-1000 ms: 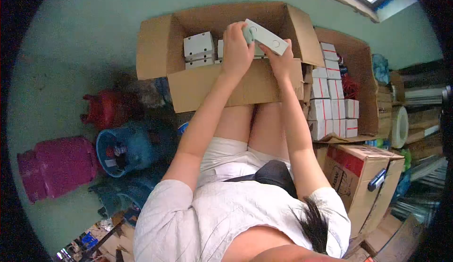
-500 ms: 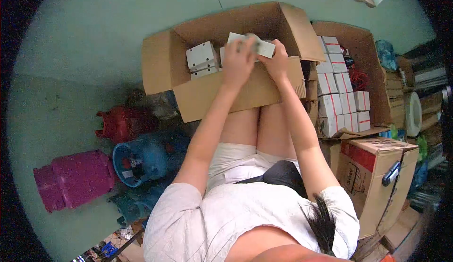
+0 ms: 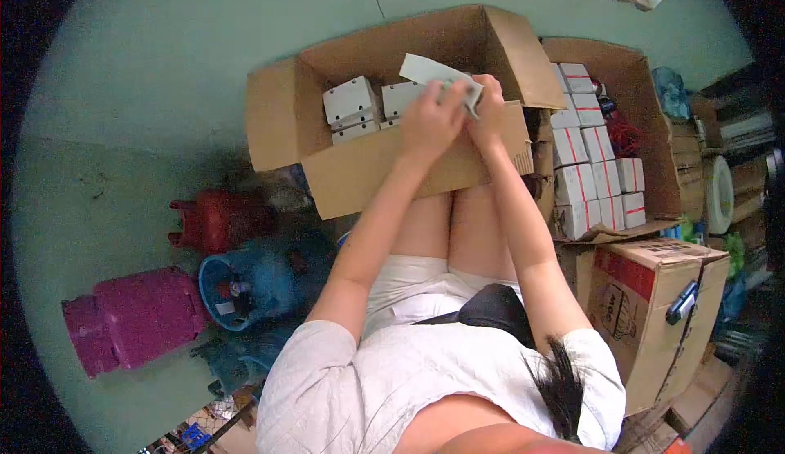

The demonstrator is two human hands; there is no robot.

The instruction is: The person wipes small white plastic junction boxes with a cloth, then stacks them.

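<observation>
A small white cardboard box (image 3: 427, 71) is held up over the large open carton (image 3: 343, 178), its long flat side slanting up to the left. My right hand (image 3: 488, 112) is closed around the box's right end. Curled fingers of my left hand (image 3: 436, 119) grip the box's near edge, slightly blurred, beside a folded end with a grey-green patch. Inside the carton, below and left of my hands, stand stacked white boxes (image 3: 350, 101) with dark round holes and another white box (image 3: 398, 99) beside them.
Right of the carton, another carton (image 3: 654, 139) holds stacked white boxes with red stripes (image 3: 595, 145) and a red cord. A closed box (image 3: 625, 307) stands nearer on the right. Purple (image 3: 143, 317), blue (image 3: 249, 282) and red (image 3: 225, 219) gas cylinders lie to the left.
My left hand has moved slightly right and down along the box. The box has tilted, its folded end now showing between my hands, and more of the white boxes below is uncovered.
</observation>
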